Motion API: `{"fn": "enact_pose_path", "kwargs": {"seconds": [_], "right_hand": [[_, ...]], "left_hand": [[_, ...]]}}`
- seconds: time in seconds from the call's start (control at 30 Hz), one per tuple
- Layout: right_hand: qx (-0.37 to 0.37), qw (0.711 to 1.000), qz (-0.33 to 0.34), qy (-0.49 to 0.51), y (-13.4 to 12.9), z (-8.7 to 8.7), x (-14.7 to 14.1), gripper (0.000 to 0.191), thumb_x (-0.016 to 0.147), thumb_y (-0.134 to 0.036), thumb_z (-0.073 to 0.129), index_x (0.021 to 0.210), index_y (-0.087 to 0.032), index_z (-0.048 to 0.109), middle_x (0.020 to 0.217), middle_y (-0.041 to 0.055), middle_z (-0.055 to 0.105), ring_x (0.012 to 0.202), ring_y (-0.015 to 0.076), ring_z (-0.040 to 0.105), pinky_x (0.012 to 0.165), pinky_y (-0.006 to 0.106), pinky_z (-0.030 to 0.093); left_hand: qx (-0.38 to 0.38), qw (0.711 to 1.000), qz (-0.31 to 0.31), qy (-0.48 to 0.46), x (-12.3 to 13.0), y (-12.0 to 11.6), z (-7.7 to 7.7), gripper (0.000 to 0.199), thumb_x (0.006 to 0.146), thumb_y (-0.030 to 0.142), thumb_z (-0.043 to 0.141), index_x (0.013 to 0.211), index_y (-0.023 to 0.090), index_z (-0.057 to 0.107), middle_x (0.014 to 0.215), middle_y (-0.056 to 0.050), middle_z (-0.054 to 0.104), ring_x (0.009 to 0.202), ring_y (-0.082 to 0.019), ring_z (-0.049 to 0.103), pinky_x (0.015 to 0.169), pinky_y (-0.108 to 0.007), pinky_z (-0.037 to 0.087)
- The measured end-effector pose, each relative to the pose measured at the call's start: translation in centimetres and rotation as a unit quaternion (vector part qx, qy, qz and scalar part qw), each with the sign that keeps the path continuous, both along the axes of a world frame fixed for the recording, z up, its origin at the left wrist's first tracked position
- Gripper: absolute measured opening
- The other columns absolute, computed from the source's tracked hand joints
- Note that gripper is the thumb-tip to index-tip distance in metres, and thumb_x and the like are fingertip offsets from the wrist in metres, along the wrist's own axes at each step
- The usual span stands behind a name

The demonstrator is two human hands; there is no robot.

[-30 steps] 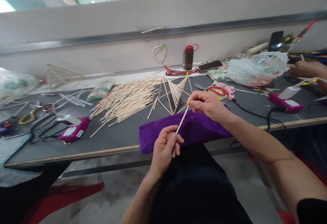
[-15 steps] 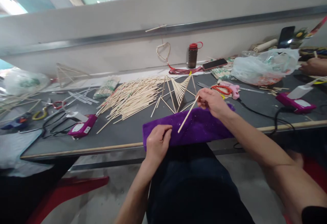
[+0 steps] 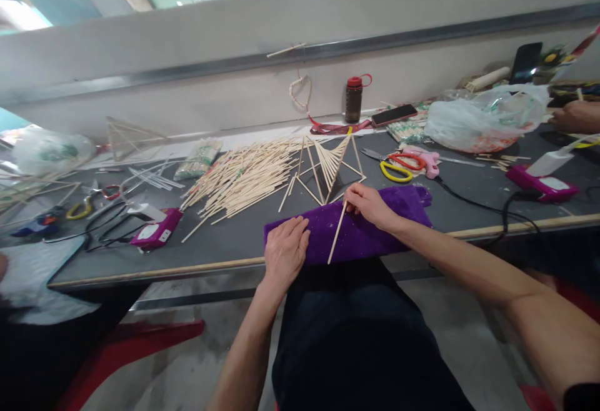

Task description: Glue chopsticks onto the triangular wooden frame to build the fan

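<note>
While the left hand (image 3: 285,252) lies palm down on the purple cloth (image 3: 365,239), its fingers stretched out side by side and holding nothing, the right hand (image 3: 368,205) pinches a thin wooden stick (image 3: 335,239) near its upper end, between thumb and fingertips. The stick slants down and to the left over the cloth, just right of the center of the frame, with its lower end free near the cloth's front edge. Whether that end touches the fabric, I cannot tell.

The stick looks very light and straight, stiff along its length but slim enough to snap if bent hard. Its dry, plain surface should give fingertips fair grip, though a pinch so close to one end probably lets the far end swing; a hold nearer the middle would balance it better. The cloth seems soft and pliable, likely to ruck up if pushed, so a flat palm suits it.

Behind the cloth, on the bench (image 3: 220,250), stands an open stick frame (image 3: 332,162) with a fan of sticks across it. It is probably light and fragile at its joints, best taken by the thicker-looking outer struts. Left of it lies a loose pile of sticks (image 3: 253,177), which would likely roll and slide apart when touched.
</note>
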State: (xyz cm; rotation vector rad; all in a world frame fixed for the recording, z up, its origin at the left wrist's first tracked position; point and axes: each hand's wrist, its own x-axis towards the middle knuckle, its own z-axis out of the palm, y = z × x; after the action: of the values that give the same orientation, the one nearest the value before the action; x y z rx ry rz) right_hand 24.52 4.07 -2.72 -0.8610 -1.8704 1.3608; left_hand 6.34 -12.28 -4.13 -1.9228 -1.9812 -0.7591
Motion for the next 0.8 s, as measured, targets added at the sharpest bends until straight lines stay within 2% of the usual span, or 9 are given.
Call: {"fn": "enact_pose_path", "kwargs": {"seconds": [0.3,0.57,0.8], "right_hand": [[0.033,0.999,-0.013,-0.010,0.0,-0.5,0.1,0.022,0.086,-0.036,0.050,0.074,-0.018,0.054,0.064,-0.0005,0.061,0.059,0.0115,0.059,0.055,0.021,0.043],[0.068,0.997,-0.024,-0.020,-1.5,-0.5,1.0,0.022,0.088,-0.035,0.049,0.075,-0.018,0.055,0.064,-0.0009,0.061,0.061,0.0120,0.058,0.058,0.022,0.041],[0.063,0.997,-0.036,-0.010,-1.6,-0.6,0.9,0.021,0.087,-0.035,0.049,0.075,-0.019,0.054,0.065,-0.0014,0.061,0.062,0.0121,0.059,0.059,0.022,0.041]], "left_hand": [[0.008,1.000,0.000,0.006,0.0,-0.2,-0.2,0.030,0.093,0.028,0.048,0.114,0.019,0.069,0.118,-0.009,0.070,0.110,-0.026,0.063,0.094,-0.041,0.045],[0.038,0.999,-0.022,0.009,0.0,-1.1,-0.7,0.028,0.092,0.025,0.051,0.113,0.018,0.069,0.116,-0.008,0.071,0.111,-0.025,0.063,0.093,-0.040,0.045],[-0.008,0.999,-0.052,-0.012,-1.6,0.3,-0.2,0.029,0.094,0.030,0.048,0.112,0.020,0.070,0.116,-0.007,0.071,0.109,-0.023,0.065,0.096,-0.038,0.047]]}}
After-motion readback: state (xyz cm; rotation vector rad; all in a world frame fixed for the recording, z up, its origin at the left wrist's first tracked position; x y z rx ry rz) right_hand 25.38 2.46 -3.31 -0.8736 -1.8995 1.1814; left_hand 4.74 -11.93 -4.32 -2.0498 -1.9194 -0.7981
